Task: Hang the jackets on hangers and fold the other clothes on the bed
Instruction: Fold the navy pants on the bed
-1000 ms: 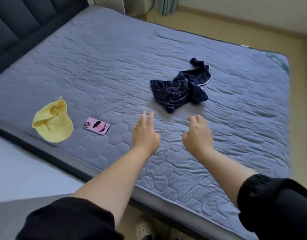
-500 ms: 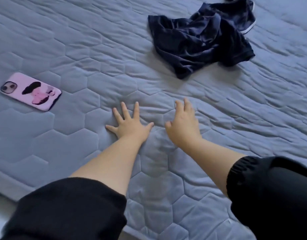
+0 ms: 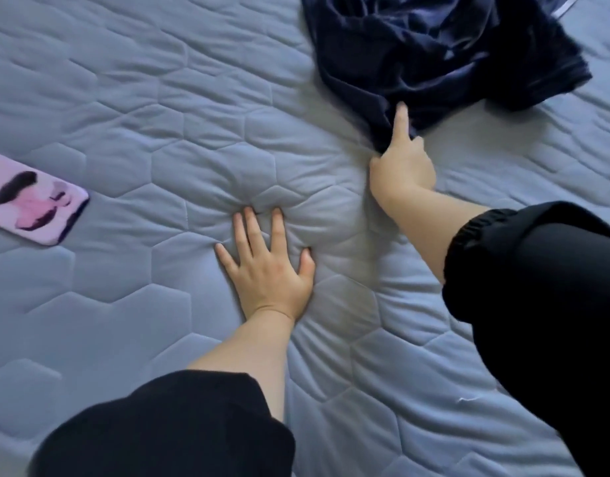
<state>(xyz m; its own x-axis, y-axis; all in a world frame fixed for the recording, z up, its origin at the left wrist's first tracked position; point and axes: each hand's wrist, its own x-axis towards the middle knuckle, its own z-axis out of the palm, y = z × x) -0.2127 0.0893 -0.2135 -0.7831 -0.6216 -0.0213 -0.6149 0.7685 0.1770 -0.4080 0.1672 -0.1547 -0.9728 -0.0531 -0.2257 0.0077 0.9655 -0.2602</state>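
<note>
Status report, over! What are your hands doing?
Left hand flat on bed. Right hand pinches garment, near edge. Phone far left, apart.

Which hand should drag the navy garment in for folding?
Right. The right hand grips the near corner of the navy garment. The left hand lies flat, fingers spread, pressing into the bed short of the cloth, probably bracing the lean.

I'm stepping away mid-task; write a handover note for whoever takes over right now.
Left hand: open, pressed flat on the bed.
Right hand: pinches the near corner of the navy garment, index finger extended.
The garment lies crumpled on the bed; a pink phone lies far left.
Done: nothing folded yet.
Left: spread and fold the garment; no jackets or hangers in view.
</note>
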